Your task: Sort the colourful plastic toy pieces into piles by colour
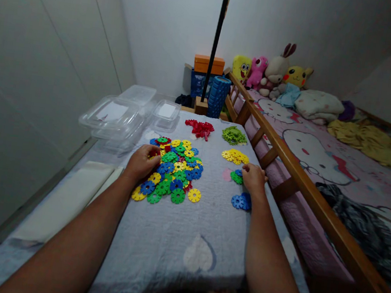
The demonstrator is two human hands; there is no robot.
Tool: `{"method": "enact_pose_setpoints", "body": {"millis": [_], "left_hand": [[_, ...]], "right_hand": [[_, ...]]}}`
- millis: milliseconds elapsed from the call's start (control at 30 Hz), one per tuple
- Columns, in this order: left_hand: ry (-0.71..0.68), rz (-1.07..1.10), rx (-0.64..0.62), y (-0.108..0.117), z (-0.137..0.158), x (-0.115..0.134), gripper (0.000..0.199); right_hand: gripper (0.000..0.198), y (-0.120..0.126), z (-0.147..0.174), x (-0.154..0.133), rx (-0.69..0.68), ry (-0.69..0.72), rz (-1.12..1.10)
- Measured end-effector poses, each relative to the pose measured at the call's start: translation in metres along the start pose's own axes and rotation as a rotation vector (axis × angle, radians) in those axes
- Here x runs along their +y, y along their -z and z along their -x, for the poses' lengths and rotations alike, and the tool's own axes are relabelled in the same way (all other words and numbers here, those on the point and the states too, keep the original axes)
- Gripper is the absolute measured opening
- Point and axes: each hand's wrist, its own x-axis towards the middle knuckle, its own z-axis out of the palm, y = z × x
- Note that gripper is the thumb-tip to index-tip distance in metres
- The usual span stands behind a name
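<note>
My left hand (142,163) is at the left edge of a mixed heap of snowflake building discs (179,167) in blue, green, yellow and red. Its fingers curl down into the heap, and what they grip is hidden. On the right, my right hand (255,177) has its fingers drawn together beside a green disc (236,177) with a bit of blue at its upper edge. Whether it pinches one of these I cannot make out. Yellow discs (235,156) lie just beyond that hand, and blue discs (241,201) lie nearer me, partly under my wrist.
Farther back are red pieces (199,129) and light green pieces (234,136). Stacked clear plastic boxes (113,115) and a folded pale cloth (66,199) occupy the left side. A wooden bed rail (294,186) borders the right; a black pole (217,39) rises behind.
</note>
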Motion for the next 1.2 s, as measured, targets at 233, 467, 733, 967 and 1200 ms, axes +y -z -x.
{"method": "enact_pose_setpoints", "body": {"millis": [233,467,733,967,1200], "left_hand": [[0.009,-0.005,0.004,-0.001,0.000,0.000,0.038],[0.002,0.008,0.004,-0.001,0.000,-0.001,0.038],[-0.010,-0.003,0.005,-0.003,-0.002,-0.006,0.038],[-0.012,0.001,0.005,-0.003,-0.002,-0.007,0.039],[-0.009,-0.014,-0.005,-0.003,-0.002,-0.005,0.036]], "right_hand": [[0.027,-0.002,0.009,-0.015,0.040,0.146,-0.057],[0.026,-0.007,0.039,-0.070,-0.131,0.515,-0.159],[0.039,-0.027,0.061,-0.096,-0.240,0.685,-0.119],[0.036,-0.036,0.061,-0.098,-0.234,0.687,-0.112],[0.017,-0.027,0.056,-0.094,-0.264,0.645,-0.245]]}}
